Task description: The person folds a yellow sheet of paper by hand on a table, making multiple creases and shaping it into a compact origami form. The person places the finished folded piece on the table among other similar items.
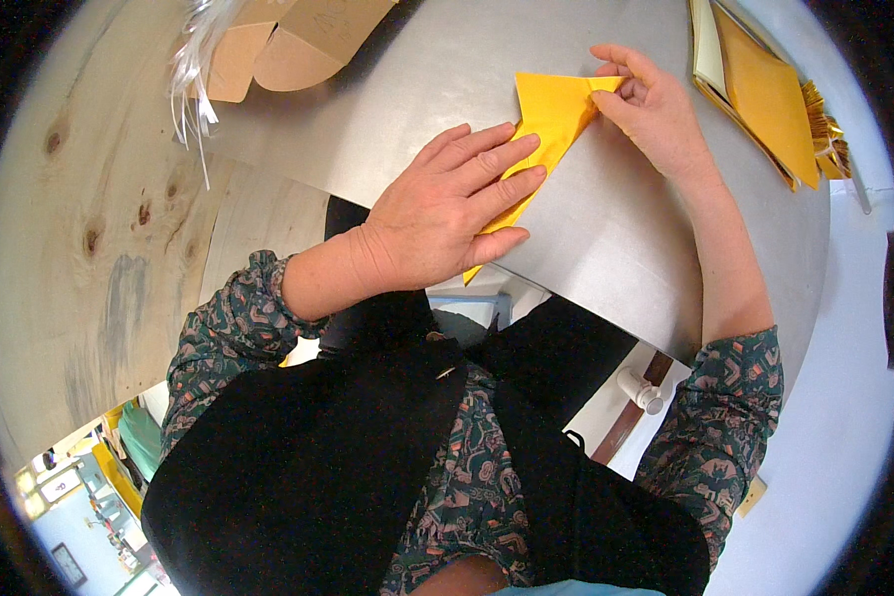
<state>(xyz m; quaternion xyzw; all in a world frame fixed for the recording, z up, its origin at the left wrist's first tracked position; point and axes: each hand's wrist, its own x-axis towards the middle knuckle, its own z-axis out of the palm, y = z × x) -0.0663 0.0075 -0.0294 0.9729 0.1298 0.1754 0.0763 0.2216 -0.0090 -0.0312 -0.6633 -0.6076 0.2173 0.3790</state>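
A folded piece of yellow paper or thin cloth [549,102] lies slantwise on the metal tabletop, wide at its far end and narrowing toward me. My left hand [457,199] rests flat across its lower part with the fingers spread, hiding much of that end. The pointed near tip shows below my left thumb, at the table's front edge. At the far right corner, my right hand [646,104] pinches the yellow piece between thumb and fingertips.
The grey metal tabletop [626,238] meets a knotty plywood board [119,228] on the left. An open cardboard box [308,45] with white ribbon strips [194,74] stands at the far left. A stack of yellow sheets [765,89] with fringed pieces [829,134] lies far right.
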